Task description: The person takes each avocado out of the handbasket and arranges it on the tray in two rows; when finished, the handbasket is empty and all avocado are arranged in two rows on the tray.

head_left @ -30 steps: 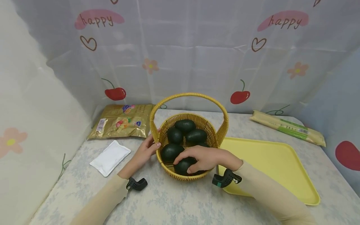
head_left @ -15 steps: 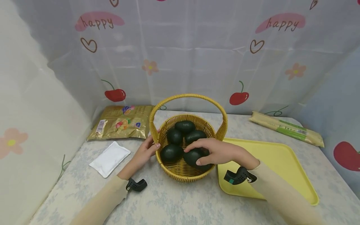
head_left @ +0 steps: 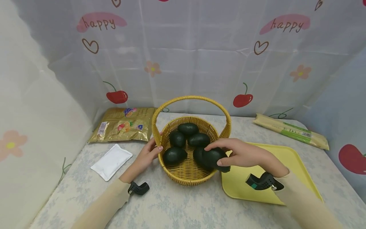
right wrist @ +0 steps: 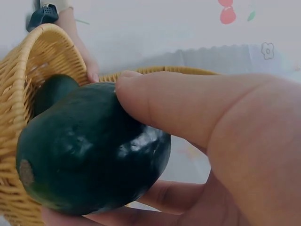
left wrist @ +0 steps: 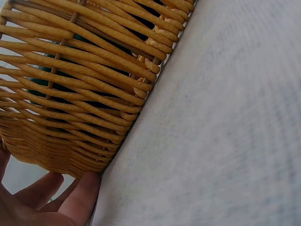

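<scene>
While right hand fingers curl round avocado | above basket rim; left hand steadies basket

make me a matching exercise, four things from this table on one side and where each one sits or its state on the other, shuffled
Things:
1. avocado in the right hand
2. white pouch
3. yellow tray
4. gold snack bag

Places or states:
A. lies flat to the right of the basket
B. at the back left, near the curtain
C. held over the basket's right rim
D. on the table left of the left hand

Pairs: 1-C, 2-D, 3-A, 4-B
</scene>
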### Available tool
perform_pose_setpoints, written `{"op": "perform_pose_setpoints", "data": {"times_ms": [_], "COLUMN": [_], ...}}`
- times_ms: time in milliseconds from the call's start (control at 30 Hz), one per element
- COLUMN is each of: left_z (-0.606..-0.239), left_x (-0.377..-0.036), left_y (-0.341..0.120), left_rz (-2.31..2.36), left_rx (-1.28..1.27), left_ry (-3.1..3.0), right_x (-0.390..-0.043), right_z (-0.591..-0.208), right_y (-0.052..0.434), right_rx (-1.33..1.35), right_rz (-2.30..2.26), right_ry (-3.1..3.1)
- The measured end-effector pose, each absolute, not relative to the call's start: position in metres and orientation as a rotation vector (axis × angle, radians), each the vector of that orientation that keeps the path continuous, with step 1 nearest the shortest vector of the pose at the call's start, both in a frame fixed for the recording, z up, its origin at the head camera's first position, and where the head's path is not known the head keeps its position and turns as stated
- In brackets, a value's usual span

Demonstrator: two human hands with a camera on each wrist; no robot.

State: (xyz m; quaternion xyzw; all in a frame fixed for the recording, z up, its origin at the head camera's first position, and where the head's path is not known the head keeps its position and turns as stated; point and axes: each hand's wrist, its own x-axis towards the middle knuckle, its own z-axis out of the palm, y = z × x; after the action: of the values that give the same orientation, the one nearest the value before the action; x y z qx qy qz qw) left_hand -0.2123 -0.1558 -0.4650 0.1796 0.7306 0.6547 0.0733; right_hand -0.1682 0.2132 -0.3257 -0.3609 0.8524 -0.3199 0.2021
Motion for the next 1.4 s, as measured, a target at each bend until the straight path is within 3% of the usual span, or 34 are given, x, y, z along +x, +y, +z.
{"op": "perform_pose_setpoints", "data": {"times_ms": [800,1400], "left_z": [-0.463,-0.465], "left_x": [-0.213,-0.212], "left_y": [-0.156,-0.157], "left_rz": [1.962,1.976], "left_rx": [0.54,0.559], "left_ry": [2.197,2.173], "right_x": [-0.17,-0.2], "right_z": [-0.336,-0.373], "right_y": [0.282,0.288], "right_rx": [-0.955,-0.498], "right_rz": [-1.076,-1.28], "right_ry": [2.388,2.452]}}
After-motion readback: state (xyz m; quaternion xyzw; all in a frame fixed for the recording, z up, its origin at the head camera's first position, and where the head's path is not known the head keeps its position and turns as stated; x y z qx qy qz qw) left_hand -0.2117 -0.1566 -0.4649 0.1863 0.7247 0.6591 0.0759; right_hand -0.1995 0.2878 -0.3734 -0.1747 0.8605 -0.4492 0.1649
